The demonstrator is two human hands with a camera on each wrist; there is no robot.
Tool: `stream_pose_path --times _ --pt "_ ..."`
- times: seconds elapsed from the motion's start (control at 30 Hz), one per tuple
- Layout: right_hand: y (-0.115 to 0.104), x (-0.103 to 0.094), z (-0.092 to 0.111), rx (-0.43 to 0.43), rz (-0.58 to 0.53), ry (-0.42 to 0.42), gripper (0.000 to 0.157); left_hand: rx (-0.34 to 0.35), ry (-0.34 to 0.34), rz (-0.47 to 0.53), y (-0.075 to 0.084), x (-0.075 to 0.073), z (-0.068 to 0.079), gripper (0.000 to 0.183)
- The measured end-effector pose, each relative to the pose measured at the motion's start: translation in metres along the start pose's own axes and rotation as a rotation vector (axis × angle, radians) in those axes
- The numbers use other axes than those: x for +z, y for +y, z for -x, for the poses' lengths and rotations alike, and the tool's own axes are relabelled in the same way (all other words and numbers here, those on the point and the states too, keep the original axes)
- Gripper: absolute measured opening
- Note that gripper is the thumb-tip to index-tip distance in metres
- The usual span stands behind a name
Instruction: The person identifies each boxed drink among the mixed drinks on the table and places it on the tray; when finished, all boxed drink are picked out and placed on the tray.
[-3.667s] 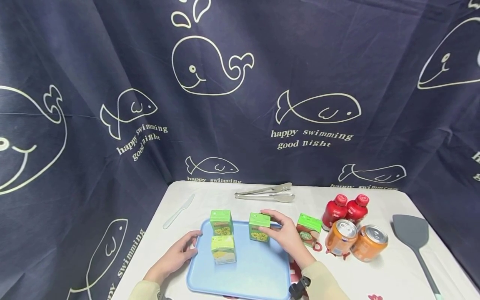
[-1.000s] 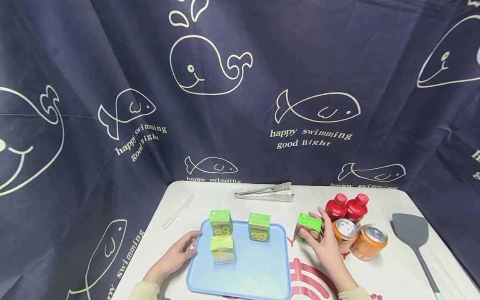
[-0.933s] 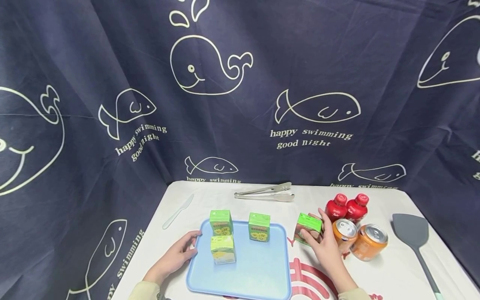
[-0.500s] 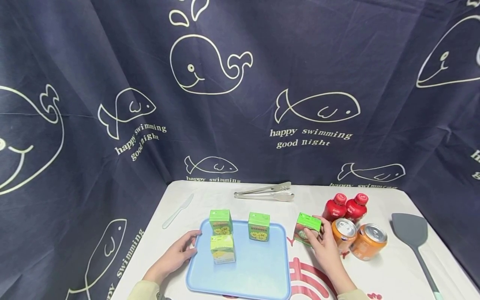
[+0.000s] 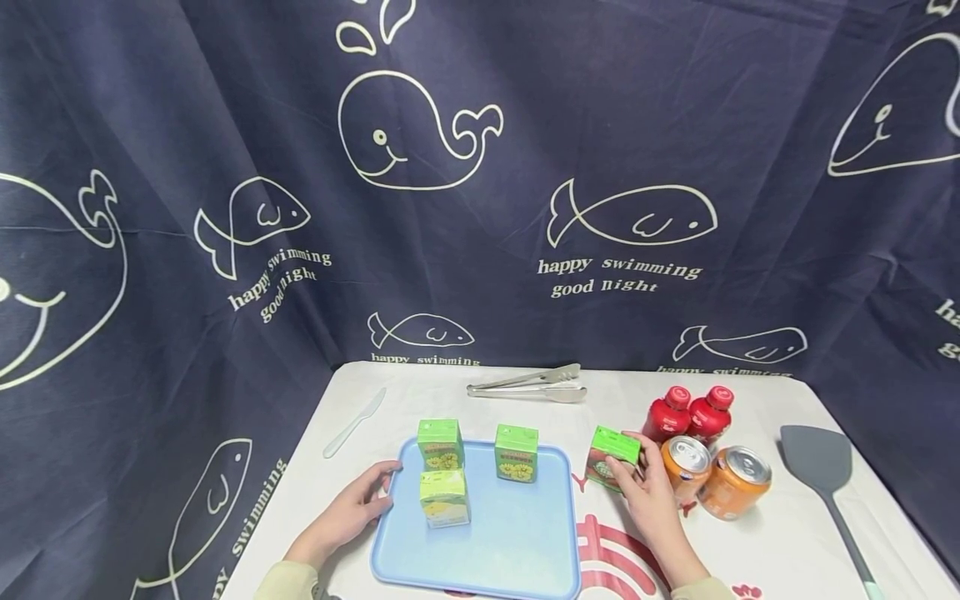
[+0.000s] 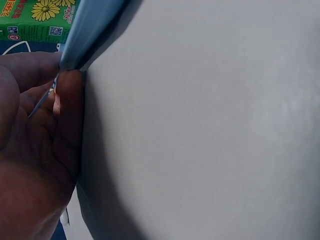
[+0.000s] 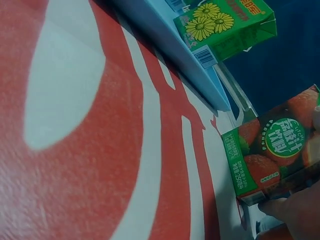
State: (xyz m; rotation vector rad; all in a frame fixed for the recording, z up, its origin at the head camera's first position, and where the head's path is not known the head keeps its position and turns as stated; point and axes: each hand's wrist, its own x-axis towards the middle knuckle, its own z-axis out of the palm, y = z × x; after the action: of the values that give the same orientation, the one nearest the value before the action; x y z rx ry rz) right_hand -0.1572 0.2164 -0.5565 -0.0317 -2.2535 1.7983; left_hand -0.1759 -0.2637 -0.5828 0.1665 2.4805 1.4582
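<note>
My left hand grips the left rim of a blue tray, its fingertips at the edge in the left wrist view too. My right hand holds a green-topped lychee juice carton standing on the table right of the tray, thumb on the front and fingers behind. The right wrist view shows the lychee print on this carton close up. On the tray stand two green drink cartons with yellow flowers, one at the back left and one at the back right, plus a yellow-green carton in front of the left one.
Beside my right hand are two orange cans and two red bottles. A grey spatula lies at the far right. Metal tongs lie behind the tray, and a pale knife lies at the back left.
My right hand has let go of the flower carton at the tray's back right and moved right to the lychee juice carton. Its fingers have shifted on that carton. My left hand stays at the rim.
</note>
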Motion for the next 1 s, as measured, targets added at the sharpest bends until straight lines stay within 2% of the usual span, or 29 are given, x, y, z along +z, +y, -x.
stream_pose_path --times 0.23,0.5,0.77,1.0 --pt "-0.001 0.001 0.0 -0.024 -0.004 0.017 0.053 0.002 -0.003 0.015 0.002 0.0 0.001 0.057" --pt "-0.007 0.0 -0.002 0.009 -0.019 0.011 0.055 0.002 -0.001 -0.024 0.005 0.0 0.002 0.056" --pt "-0.011 -0.001 -0.002 -0.017 -0.012 0.02 0.05 0.007 -0.015 0.007 0.005 -0.001 0.002 0.056" --pt "-0.015 0.0 -0.002 -0.008 -0.012 0.013 0.051 0.012 -0.005 -0.019 0.005 0.0 0.002 0.055"
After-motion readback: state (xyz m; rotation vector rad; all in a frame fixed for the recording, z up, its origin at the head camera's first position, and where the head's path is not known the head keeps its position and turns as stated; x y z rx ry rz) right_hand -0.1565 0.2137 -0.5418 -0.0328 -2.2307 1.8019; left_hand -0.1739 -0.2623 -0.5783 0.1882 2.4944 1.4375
